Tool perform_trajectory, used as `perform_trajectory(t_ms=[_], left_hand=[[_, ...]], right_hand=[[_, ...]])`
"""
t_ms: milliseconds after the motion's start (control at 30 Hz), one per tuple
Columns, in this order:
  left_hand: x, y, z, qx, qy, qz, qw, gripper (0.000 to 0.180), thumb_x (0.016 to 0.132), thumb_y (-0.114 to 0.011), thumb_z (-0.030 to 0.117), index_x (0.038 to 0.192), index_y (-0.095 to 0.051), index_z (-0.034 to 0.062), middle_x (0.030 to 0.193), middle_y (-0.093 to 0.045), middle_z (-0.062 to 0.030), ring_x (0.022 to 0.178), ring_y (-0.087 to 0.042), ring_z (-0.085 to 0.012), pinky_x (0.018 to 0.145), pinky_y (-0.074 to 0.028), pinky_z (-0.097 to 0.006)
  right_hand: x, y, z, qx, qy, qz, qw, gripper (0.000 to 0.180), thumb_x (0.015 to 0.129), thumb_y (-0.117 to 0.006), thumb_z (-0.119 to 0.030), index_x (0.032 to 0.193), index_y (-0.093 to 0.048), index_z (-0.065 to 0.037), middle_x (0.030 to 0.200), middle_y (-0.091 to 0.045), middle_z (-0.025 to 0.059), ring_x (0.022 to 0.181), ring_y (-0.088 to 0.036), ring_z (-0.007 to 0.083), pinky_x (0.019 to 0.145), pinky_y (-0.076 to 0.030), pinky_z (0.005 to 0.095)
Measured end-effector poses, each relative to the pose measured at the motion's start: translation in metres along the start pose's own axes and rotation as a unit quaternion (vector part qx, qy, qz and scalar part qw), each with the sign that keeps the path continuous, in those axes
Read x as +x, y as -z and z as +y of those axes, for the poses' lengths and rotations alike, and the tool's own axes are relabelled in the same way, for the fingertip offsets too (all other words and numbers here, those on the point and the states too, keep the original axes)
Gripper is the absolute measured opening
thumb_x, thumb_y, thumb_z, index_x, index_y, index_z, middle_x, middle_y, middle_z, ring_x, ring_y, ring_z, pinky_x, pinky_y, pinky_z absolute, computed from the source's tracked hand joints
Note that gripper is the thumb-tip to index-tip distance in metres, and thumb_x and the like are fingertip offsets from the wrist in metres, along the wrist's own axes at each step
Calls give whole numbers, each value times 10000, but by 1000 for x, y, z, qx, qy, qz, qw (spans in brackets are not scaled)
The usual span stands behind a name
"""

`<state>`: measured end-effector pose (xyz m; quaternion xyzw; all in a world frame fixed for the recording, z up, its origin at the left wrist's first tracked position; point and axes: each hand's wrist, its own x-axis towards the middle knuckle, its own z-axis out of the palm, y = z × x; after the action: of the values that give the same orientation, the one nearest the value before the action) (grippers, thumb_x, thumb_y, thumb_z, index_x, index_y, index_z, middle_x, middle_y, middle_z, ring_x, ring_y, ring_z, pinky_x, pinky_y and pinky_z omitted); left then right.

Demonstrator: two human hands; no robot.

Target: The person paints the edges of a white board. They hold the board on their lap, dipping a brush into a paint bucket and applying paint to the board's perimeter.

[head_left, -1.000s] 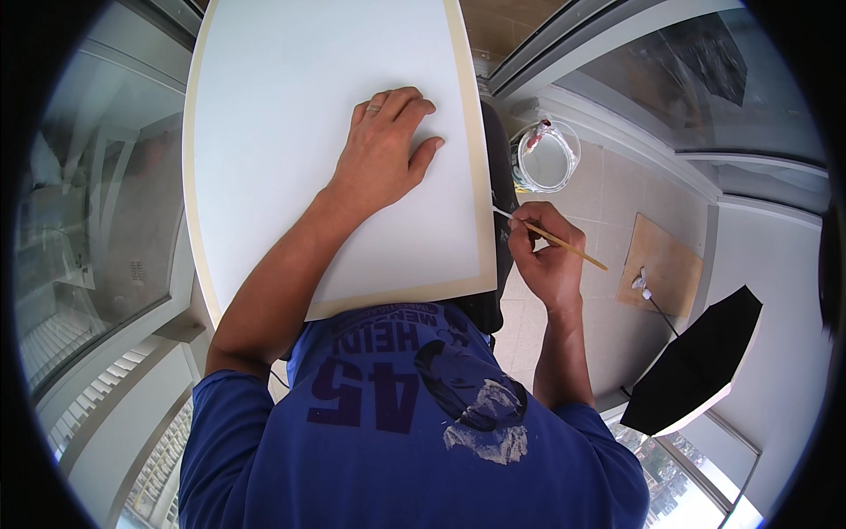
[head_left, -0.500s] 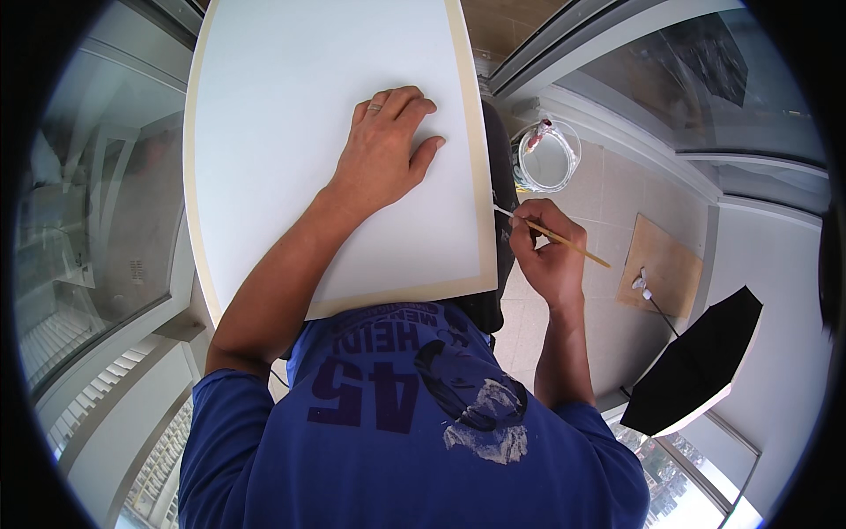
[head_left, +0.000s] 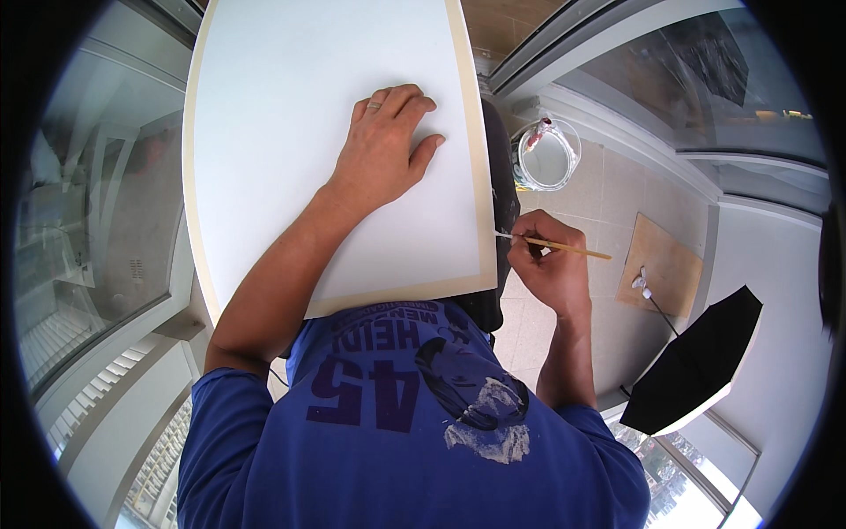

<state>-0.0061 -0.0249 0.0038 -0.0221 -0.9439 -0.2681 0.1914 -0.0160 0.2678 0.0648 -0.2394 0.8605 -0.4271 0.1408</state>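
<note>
Paintbrush (head_left: 577,250): in the right hand (head_left: 557,269), thumb and fingers pinched closed near its pale end, presumably for fine control; handle points away rightward. Tip lies at the right edge of the white panel (head_left: 273,159); from my remote view I cannot confirm contact. Left hand (head_left: 383,150) rests on the panel, fingers loosely bent, thumb apart, grasping nothing; I judge it steadies the sheet. Beyond the right hand: an open bucket (head_left: 545,187) ahead, within easy reach; farther right, a tan board (head_left: 679,256) on the floor.
</note>
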Motion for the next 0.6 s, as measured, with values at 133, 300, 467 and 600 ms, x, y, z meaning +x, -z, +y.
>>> perform_trajectory(t_ms=[133, 300, 467, 600], left_hand=[[0, 0, 0, 0, 0, 0, 1000, 386, 980, -803, 211, 1312, -703, 41, 1407, -653, -135, 1349, -600, -329, 1140, -438, -500], [0, 0, 1, -2, -3, 4, 1000, 387, 960, -815, 195, 1297, -702, 41, 1386, -653, -131, 1334, -602, -331, 1122, -441, -501], [0, 0, -1, 3, -2, 3, 1000, 389, 976, -807, 209, 1310, -703, 40, 1403, -655, -128, 1342, -604, -326, 1131, -442, -501], [0, 1, 0, 2, -3, 3, 1000, 383, 976, -807, 207, 1306, -704, 42, 1393, -656, -123, 1332, -607, -324, 1124, -445, -497]], right_hand=[[2, 0, 0, -3, 0, 1, 1000, 104, 849, -698, 64, 924, -690, -7, 802, -722, 79, 627, -664, 113, 602, -540, 280], [8, -5, 5, -9, 14, 27, 1000, 98, 872, -705, 61, 937, -698, -12, 807, -723, 77, 622, -658, 112, 596, -533, 283], [10, -9, 7, -10, 26, 47, 999, 109, 884, -721, 58, 961, -703, -17, 821, -728, 71, 617, -650, 117, 588, -523, 284], [8, -10, 7, -5, 22, 51, 998, 117, 880, -724, 61, 965, -701, -16, 820, -727, 74, 622, -654, 124, 588, -523, 284]])
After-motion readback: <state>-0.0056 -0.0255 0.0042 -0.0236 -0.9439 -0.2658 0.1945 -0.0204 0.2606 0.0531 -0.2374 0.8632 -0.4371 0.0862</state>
